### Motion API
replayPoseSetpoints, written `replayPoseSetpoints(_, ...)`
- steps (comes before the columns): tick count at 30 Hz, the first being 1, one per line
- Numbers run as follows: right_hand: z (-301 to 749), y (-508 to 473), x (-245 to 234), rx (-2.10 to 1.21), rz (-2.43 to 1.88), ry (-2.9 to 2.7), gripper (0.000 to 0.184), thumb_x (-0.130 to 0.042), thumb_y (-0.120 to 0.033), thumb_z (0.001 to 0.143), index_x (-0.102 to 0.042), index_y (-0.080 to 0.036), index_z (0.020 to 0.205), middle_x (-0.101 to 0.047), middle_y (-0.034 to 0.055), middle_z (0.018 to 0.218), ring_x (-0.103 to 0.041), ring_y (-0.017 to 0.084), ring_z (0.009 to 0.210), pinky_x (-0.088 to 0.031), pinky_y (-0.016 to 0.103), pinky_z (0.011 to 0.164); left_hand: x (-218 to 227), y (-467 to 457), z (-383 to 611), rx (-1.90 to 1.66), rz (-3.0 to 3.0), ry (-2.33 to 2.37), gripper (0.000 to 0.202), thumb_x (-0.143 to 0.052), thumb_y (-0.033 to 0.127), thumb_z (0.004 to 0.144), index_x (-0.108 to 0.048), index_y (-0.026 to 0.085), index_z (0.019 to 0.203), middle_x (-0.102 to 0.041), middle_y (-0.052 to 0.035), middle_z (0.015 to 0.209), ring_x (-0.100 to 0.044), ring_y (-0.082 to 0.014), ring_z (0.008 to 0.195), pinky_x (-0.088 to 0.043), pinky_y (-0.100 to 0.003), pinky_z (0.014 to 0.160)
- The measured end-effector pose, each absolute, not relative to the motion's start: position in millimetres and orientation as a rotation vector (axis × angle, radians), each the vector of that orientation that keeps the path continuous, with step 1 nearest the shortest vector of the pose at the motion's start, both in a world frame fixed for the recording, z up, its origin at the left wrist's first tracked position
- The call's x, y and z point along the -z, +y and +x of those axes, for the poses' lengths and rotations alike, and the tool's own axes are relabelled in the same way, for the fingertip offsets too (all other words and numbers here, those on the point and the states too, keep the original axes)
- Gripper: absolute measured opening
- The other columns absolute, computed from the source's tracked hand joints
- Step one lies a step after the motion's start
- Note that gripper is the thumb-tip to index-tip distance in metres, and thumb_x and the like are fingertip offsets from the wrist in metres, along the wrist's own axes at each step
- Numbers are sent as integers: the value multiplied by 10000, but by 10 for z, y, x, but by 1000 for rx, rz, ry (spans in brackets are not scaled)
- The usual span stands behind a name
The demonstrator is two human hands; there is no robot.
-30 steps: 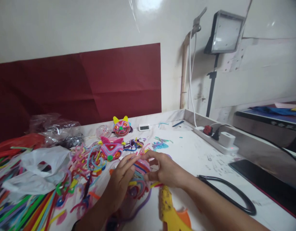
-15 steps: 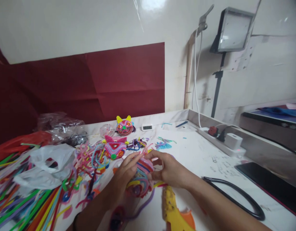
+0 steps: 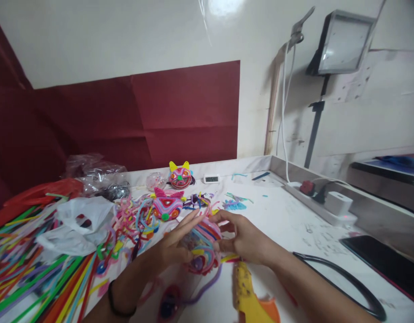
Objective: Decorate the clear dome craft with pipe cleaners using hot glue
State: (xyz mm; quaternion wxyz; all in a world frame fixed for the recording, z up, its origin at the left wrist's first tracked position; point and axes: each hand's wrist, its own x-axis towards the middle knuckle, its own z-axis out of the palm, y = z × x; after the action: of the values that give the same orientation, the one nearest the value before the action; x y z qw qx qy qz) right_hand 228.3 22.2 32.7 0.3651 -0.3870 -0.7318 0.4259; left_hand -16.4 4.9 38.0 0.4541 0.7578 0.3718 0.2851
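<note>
Head view, clock bearings taken from the piece in hand, 12 o'clock being straight ahead of the person. I see 2 hands engaged on 1 multicoloured piece [image 3: 204,255], low and near the middle, over the white worktop [image 3: 270,215]. It bears curved rows of fuzzy strands; whether its underside touches the surface I cannot tell.

The left hand [image 3: 175,244] holds its 9 o'clock side, fingers nearly straight, thumb across the near edge. The right hand [image 3: 239,235] holds the 3 o'clock side, fingers curled, thumb and forefinger set apart along the edge. A black band [image 3: 117,300] circles the left wrist.

A purple strand [image 3: 209,287] curves at 6 o'clock. At 4 o'clock, near the right forearm, lies a yellow tool [image 3: 245,291] with an orange part. A pink-eared mask [image 3: 165,207] with a green nose lies at 11 o'clock; beyond it, a yellow-eared mask [image 3: 180,177] stands between 11 and 12. A small white display [image 3: 211,179] sits at 12, its digits too small to read. A blue fuzzy piece [image 3: 234,205] lies between 1 and 2.

Loose coloured strands [image 3: 59,287] spread at 8 to 9 o'clock, partly under a white plastic bag [image 3: 79,224]. A black cord [image 3: 348,273] loops at 3 o'clock.
</note>
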Motion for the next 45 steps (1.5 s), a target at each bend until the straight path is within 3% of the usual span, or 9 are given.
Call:
replayPoseSetpoints(9,2283,219,-331,-1115,-1018,-1889,421,-790,-258,661,-628,-242,1049,-639,0,891,-614,181,797,-496,282,684,-410,58,-142,-697,1942,979,697,-657,503,806,-413,339,1438,-133,18,1628,-40,-314,1491,-106,-503,1194)
replayPoseSetpoints(21,2280,222,-322,-1125,-987,-1861,408,-794,-249,649,-633,-238,1024,-639,4,896,-616,182,801,-501,290,699,-421,56,-128,-688,1980,1012,680,-589,568,853,-392,307,1449,-148,-17,1625,-75,-293,1491,-96,-475,1202)
replayPoseSetpoints(35,2275,221,-356,-1119,-980,-1874,372,-790,-261,656,-640,-224,995,-642,-7,860,-624,190,823,-502,293,709,-414,-1,-39,-754,1915,1090,657,-604,536,848,-434,291,1433,-199,-7,1615,-96,-271,1494,-93,-452,1208)
replayPoseSetpoints(45,2270,252,-300,-1122,-994,-1855,382,-801,-256,643,-645,-230,992,-658,1,902,-624,189,817,-501,293,694,-409,-14,130,-912,1755,1150,644,-626,283,716,-556,245,1354,-397,-19,1539,-230,-286,1460,-163,-445,1206)
